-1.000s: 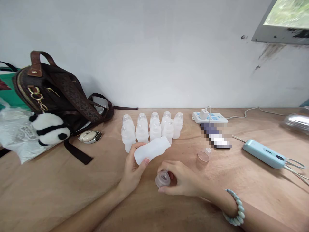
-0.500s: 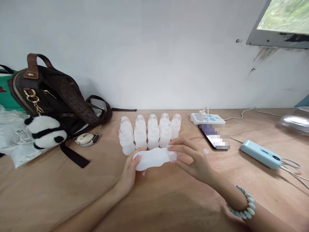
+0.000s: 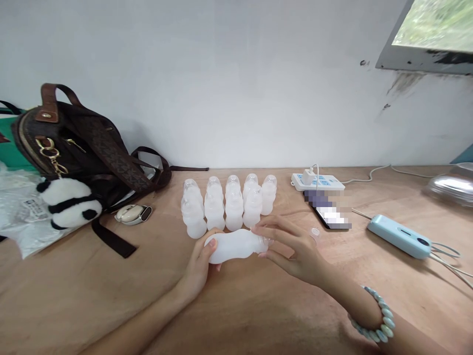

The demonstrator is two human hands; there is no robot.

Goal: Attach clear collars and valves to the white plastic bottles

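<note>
The left hand (image 3: 198,265) curls in a grip; the right hand (image 3: 301,255) arches, fingers bent.

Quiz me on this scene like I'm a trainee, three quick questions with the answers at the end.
1. Multiple choice: which end of the held bottle does the left hand grip? A) base B) neck
2. True or false: the held bottle is standing upright.
3. Fill in: the plush charm hanging on the backpack is a ____.

Key: 1. A; 2. False, it is tipped onto its side; 3. panda.
</note>
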